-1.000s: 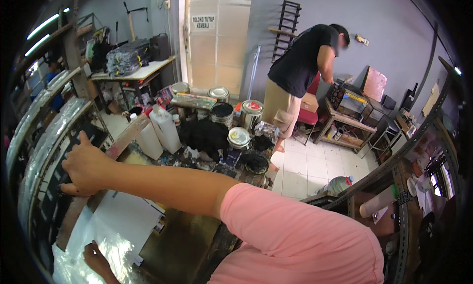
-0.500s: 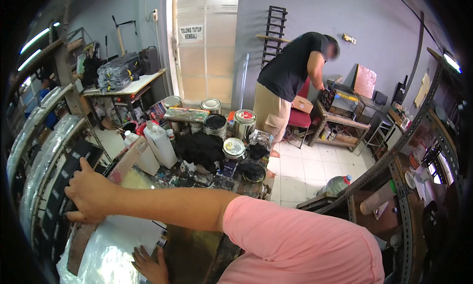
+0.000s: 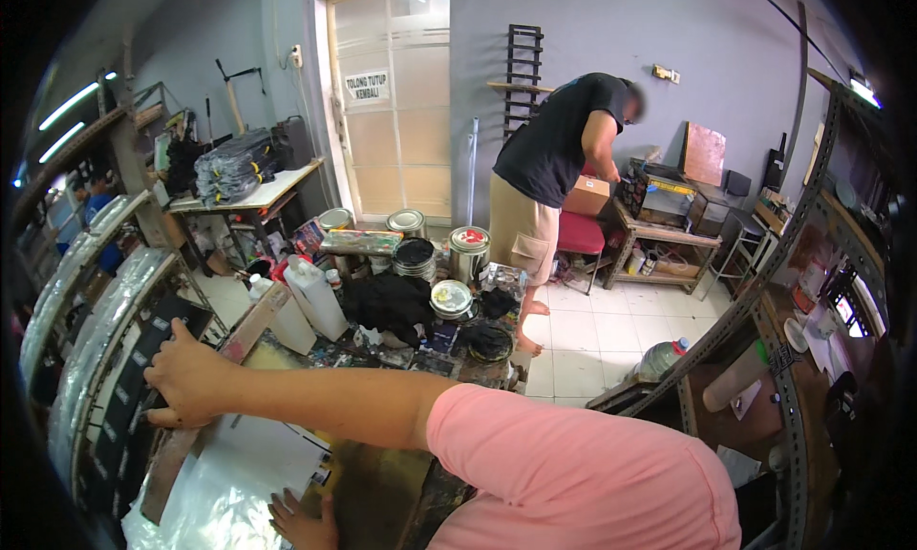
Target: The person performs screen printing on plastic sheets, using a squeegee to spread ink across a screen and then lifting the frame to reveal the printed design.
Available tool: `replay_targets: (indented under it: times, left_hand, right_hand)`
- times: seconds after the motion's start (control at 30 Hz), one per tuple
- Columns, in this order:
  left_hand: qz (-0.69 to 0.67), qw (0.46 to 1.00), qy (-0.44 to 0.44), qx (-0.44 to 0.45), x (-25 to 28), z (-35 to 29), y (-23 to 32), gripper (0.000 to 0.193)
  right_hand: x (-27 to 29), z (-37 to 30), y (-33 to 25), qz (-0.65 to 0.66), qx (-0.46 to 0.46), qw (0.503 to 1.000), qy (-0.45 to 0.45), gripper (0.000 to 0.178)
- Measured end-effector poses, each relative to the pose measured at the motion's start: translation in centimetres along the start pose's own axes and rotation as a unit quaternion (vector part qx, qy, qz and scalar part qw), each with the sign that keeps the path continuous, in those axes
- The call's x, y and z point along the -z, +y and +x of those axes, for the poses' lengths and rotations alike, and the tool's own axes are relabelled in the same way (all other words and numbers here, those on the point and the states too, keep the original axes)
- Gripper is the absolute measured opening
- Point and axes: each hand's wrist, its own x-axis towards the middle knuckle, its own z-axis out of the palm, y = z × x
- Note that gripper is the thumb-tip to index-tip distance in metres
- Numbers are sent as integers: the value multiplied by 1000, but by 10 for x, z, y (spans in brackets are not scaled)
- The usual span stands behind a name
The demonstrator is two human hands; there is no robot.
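Note:
My right arm, in a pink sleeve, crosses the view to the left. My right hand (image 3: pixel 189 373) lies over a long wooden board (image 3: pixel 164 485), with thumb and index finger spread apart beside a black strip with white marks (image 3: pixel 131 397). Its other fingers are partly hidden. At the bottom edge my left hand (image 3: pixel 304 523) rests palm down, fingers spread, by the corner of a white sheet (image 3: pixel 272 445). Clear plastic film (image 3: pixel 205 507) covers part of the surface next to it. Yellowish and dark stains mark the tabletop (image 3: pixel 368 483).
Paint cans (image 3: pixel 469 252), white plastic bottles (image 3: pixel 315 297) and a black cloth heap (image 3: pixel 387 302) crowd the table beyond my arm. Metal racks stand left and right (image 3: pixel 793 397). A co-worker (image 3: pixel 554 149) bends over a cardboard box (image 3: pixel 586 195) on a red chair.
The view has shifted slightly, so most things sit a little differently in it. Both my hands keep nearly the same places. The co-worker leans lower over the cardboard box.

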Motion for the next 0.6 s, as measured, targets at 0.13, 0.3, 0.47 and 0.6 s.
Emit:
replay_targets:
  times: [0.13,0.3,0.47,0.6]
  left_hand:
    - [20,1000,4,-14,-5,2,-2,96]
    - [-6,999,22,-25,-25,18,-20,99]
    - [-18,999,2,-33,-16,33,-7,101]
    - [-10,999,-12,-30,-9,26,6,102]
  right_hand:
    - [2,3,0,-17,-1,1000,-12,66]
    - [5,1,-3,-18,4,1000,-18,67]
    - [9,-4,0,-16,-2,999,-34,69]
    - [4,-7,-4,-12,3,1000,-19,69]
